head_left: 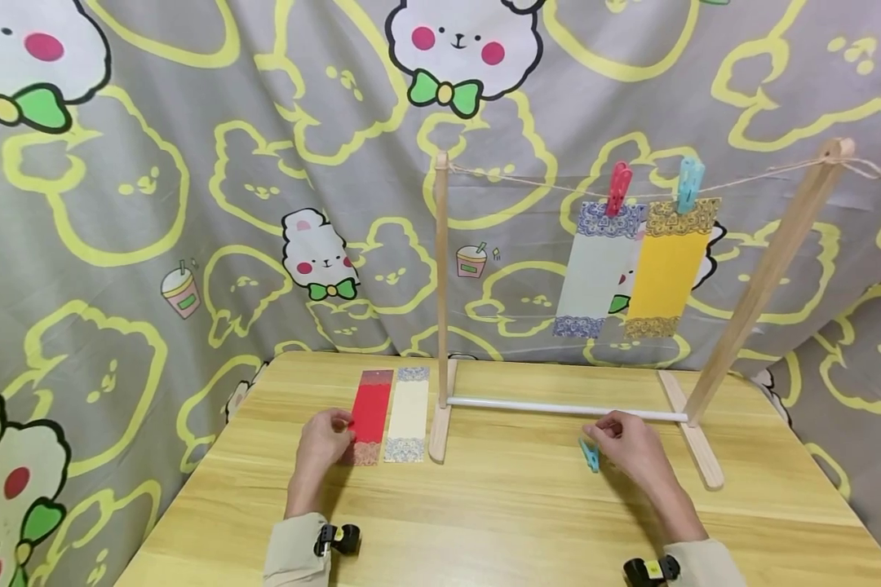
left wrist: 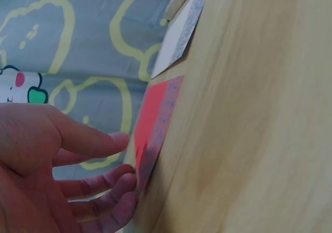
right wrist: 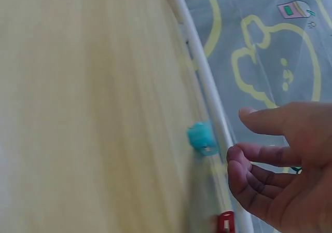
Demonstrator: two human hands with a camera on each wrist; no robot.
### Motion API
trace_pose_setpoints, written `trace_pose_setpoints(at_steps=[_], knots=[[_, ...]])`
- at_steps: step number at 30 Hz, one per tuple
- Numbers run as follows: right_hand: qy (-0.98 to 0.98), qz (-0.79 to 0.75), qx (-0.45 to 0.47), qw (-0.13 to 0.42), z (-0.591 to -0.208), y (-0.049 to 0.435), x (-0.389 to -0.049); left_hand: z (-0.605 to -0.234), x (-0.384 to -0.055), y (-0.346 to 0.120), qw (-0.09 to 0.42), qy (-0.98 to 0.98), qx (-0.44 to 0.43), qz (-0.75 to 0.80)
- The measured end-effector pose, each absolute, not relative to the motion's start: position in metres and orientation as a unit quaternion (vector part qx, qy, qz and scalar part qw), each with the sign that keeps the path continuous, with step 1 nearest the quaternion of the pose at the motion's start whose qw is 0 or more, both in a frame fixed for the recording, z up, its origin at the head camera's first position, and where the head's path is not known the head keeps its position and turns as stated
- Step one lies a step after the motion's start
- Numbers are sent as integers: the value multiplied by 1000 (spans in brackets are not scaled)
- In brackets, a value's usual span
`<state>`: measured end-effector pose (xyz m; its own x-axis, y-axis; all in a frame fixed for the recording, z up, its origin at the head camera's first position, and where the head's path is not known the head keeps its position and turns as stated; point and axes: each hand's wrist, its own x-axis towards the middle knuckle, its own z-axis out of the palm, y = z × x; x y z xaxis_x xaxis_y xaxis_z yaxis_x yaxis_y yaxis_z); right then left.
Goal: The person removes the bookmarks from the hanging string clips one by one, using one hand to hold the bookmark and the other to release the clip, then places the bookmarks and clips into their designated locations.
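My left hand (head_left: 325, 436) is at the left edge of a red card (head_left: 371, 408) with a patterned band at each end, lying on the table. In the left wrist view its thumb and fingers are apart, with fingertips right at the card's edge. Beside that card lies a cream card (head_left: 409, 414) with blue-patterned ends. On the right, my right hand (head_left: 624, 440) hovers close to a teal clothespin (head_left: 589, 455) on the table, thumb and forefinger apart. A red clothespin (right wrist: 225, 221) shows below it in the right wrist view.
A wooden stand with a left post (head_left: 442, 285), right post (head_left: 767, 285) and white bottom bar (head_left: 565, 408) carries a string (head_left: 514, 178). A red clothespin (head_left: 618, 187) holds a pale blue card (head_left: 591, 269) there; a teal clothespin (head_left: 689, 184) holds a yellow card (head_left: 668, 273). Behind hangs a printed curtain (head_left: 382, 187).
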<state>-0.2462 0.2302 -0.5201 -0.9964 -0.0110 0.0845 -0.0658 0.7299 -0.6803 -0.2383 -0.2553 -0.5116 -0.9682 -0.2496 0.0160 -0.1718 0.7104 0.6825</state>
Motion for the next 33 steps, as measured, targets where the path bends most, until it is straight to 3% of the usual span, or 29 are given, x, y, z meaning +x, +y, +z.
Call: trace_pose_setpoints(at_steps=[10, 18, 25, 33], knots=[[-924, 368, 39, 97, -509, 244, -239, -499, -234, -257, 54, -920, 75, -382], [-916, 367, 72, 144, -485, 252, -247, -479, -232, -246, 103, -903, 39, -416], [-900, 373, 61, 217, -487, 250, -241, -474, -232, -236, 137, -885, 8, -445], [-888, 390, 83, 228, -478, 247, -229, -475, -231, -221, 150, -873, -35, -463]])
